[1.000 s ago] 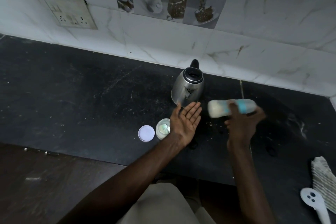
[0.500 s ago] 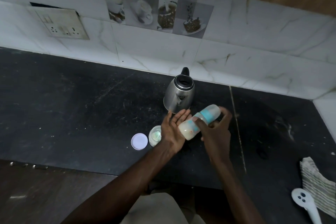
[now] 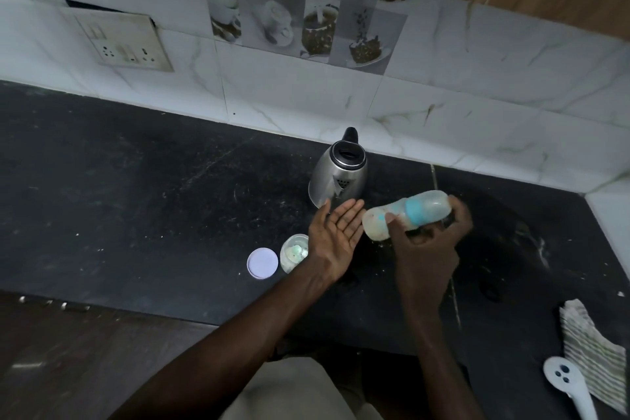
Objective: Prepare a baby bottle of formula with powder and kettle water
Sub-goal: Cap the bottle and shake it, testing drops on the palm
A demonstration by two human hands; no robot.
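My right hand point(image 3: 428, 242) grips a baby bottle point(image 3: 407, 213) with a blue collar, held almost on its side above the black counter, milky liquid inside. The bottle's left end sits just beside the palm of my left hand point(image 3: 337, 232), which is held flat, palm up, fingers straight. A steel kettle point(image 3: 339, 176) with a black lid stands right behind my left hand. A small open powder tub point(image 3: 294, 252) sits to the left of my left wrist, and its round white lid point(image 3: 262, 263) lies next to it.
The black counter point(image 3: 136, 201) runs back to a tiled wall with a socket plate point(image 3: 122, 41). At the right front lie a striped cloth point(image 3: 593, 348) and a white plastic handle point(image 3: 567, 385). The counter's front edge drops to a wooden floor at the left.
The bottle swung in from the right to my left palm, then drew slightly back to the right. My left hand stayed flat in front of the kettle.
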